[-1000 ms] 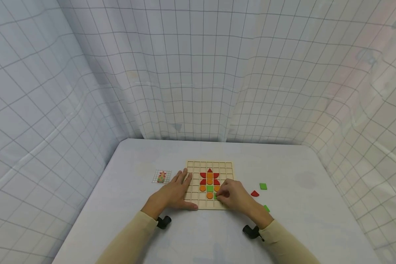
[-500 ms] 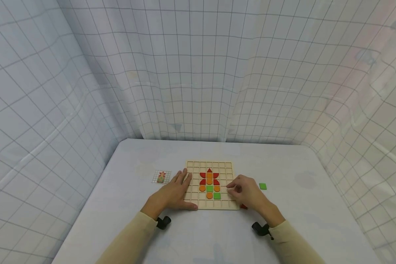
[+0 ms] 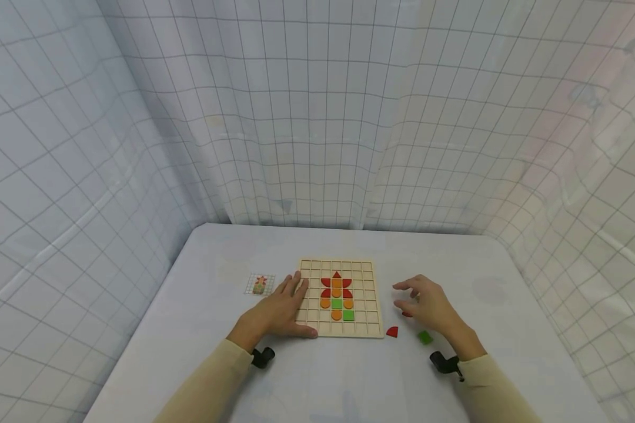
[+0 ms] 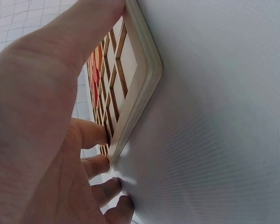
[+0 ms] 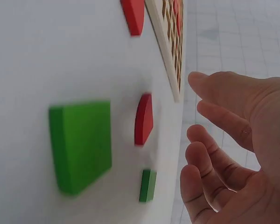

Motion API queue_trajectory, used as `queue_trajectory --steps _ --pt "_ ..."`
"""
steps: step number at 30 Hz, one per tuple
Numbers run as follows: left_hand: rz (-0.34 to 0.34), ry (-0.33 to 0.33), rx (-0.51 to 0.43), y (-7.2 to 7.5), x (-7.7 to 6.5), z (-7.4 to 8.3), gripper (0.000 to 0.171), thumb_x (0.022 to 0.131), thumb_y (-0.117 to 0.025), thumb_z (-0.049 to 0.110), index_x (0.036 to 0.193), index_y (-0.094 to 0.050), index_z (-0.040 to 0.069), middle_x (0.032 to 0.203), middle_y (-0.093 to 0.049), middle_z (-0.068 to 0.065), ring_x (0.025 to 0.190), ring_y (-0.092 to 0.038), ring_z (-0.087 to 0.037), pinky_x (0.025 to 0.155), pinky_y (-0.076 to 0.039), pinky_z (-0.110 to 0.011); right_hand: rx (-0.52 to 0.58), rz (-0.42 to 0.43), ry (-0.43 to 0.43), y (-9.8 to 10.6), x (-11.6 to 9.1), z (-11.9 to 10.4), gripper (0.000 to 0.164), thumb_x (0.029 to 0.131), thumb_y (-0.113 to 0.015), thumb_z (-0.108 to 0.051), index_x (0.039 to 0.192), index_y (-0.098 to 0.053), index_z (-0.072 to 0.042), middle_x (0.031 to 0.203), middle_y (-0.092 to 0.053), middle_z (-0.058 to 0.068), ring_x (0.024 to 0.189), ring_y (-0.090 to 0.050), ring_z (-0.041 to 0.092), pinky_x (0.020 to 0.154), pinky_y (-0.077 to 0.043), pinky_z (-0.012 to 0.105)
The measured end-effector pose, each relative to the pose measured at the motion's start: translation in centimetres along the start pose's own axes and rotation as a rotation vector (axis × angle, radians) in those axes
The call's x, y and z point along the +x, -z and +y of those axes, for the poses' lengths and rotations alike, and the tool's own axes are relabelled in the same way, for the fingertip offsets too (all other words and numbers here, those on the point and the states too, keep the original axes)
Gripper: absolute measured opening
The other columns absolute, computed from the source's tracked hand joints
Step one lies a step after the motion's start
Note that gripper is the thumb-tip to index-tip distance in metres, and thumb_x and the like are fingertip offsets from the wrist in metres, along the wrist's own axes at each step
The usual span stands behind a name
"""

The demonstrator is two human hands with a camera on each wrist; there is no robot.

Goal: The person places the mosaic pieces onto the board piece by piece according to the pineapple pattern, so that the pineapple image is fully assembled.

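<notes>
A wooden grid board (image 3: 367, 301) lies flat on the table, with red, orange and green shape tiles forming a figure in its middle. My left hand (image 3: 277, 308) rests on the board's left side, fingers spread, thumb along the near edge. To the right of the board, my right hand (image 3: 428, 304) hovers with relaxed, slightly bent fingers and nothing between them. Below it lie a green square tile (image 5: 81, 144), a red curved-edge tile (image 5: 143, 120) and another green tile (image 5: 148, 185), which the hand hides in the head view. A red quarter-circle tile (image 3: 392, 332) sits by the board's near right corner.
A small pattern card (image 3: 260, 284) with a printed coloured figure lies left of the board, beyond the left hand. The white table (image 3: 328, 382) is bordered by grid-patterned curtains (image 3: 317, 129) at the back and sides.
My right hand has let go of a green square tile now lying in the board's lower rows, and has moved right, off the board, over the loose tiles. My left hand has stayed put.
</notes>
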State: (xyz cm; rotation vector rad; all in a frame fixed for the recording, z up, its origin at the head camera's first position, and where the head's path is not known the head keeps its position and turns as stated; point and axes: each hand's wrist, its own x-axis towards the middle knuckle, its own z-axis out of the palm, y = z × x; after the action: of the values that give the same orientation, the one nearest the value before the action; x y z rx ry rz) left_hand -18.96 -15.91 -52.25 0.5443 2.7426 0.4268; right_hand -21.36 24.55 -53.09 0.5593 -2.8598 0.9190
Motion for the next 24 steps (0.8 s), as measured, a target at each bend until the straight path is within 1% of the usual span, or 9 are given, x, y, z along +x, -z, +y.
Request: queue_trajectory --steps 2,6,11,16,19,24 --pt "-0.002 0.004 0.001 0.0 0.0 0.0 0.137 0.092 -0.088 0.075 0.185 -0.022 0.000 0.196 -0.011 -0.027 0.182 -0.019 -0.052 0.142 -0.037 -0.066 -0.003 -0.006 -0.038 0.4 -0.2 0.7 0.038 0.095 -0.098 -0.015 0.131 -0.087 -0.010 0.123 -0.079 0.014 0.101 -0.072 0.024 0.078 -0.058 0.028" --pt "-0.003 0.008 0.001 0.0 0.0 0.1 0.137 0.092 -0.088 0.076 0.185 -0.022 0.000 0.196 -0.010 -0.026 0.182 -0.019 -0.052 0.142 -0.037 -0.066 0.001 -0.028 -0.093 1.1 -0.4 2.0 0.043 0.095 -0.099 -0.019 0.135 -0.086 -0.010 0.128 -0.076 0.018 0.103 -0.070 0.026 0.078 -0.056 0.030" --pt "-0.001 0.004 0.004 0.2 -0.1 0.2 0.137 0.092 -0.088 0.076 0.185 -0.023 -0.001 0.196 -0.011 -0.027 0.182 -0.019 -0.052 0.142 -0.037 -0.065 -0.007 -0.060 -0.130 2.0 -0.9 3.4 0.050 0.094 -0.101 -0.027 0.138 -0.085 -0.011 0.132 -0.073 0.020 0.103 -0.068 0.025 0.078 -0.054 0.031" --pt "-0.003 0.002 0.006 0.2 -0.1 0.1 0.136 0.092 -0.088 0.076 0.184 -0.023 -0.001 0.196 -0.011 -0.027 0.182 -0.019 -0.052 0.141 -0.038 -0.066 -0.003 -0.085 -0.128 2.5 -1.3 4.8 0.052 0.093 -0.102 -0.027 0.139 -0.084 -0.013 0.124 -0.072 0.016 0.098 -0.065 0.021 0.077 -0.051 0.028" --pt "-0.001 0.003 0.003 0.2 -0.1 0.1 0.137 0.092 -0.088 0.076 0.185 -0.023 0.000 0.196 -0.010 -0.027 0.182 -0.019 -0.051 0.141 -0.037 -0.066 0.011 -0.105 -0.120 2.7 -1.5 5.5 0.050 0.094 -0.100 -0.024 0.139 -0.084 -0.014 0.121 -0.071 0.012 0.096 -0.062 0.018 0.077 -0.050 0.026" --pt "0.003 0.003 0.006 0.1 -0.1 0.1 0.137 0.092 -0.088 0.076 0.184 -0.023 -0.001 0.196 -0.011 -0.027 0.182 -0.019 -0.052 0.142 -0.037 -0.065 0.019 -0.112 -0.086 2.8 -1.6 6.1 0.042 0.095 -0.097 -0.015 0.135 -0.085 -0.011 0.119 -0.072 0.010 0.093 -0.061 0.014 0.077 -0.051 0.025"
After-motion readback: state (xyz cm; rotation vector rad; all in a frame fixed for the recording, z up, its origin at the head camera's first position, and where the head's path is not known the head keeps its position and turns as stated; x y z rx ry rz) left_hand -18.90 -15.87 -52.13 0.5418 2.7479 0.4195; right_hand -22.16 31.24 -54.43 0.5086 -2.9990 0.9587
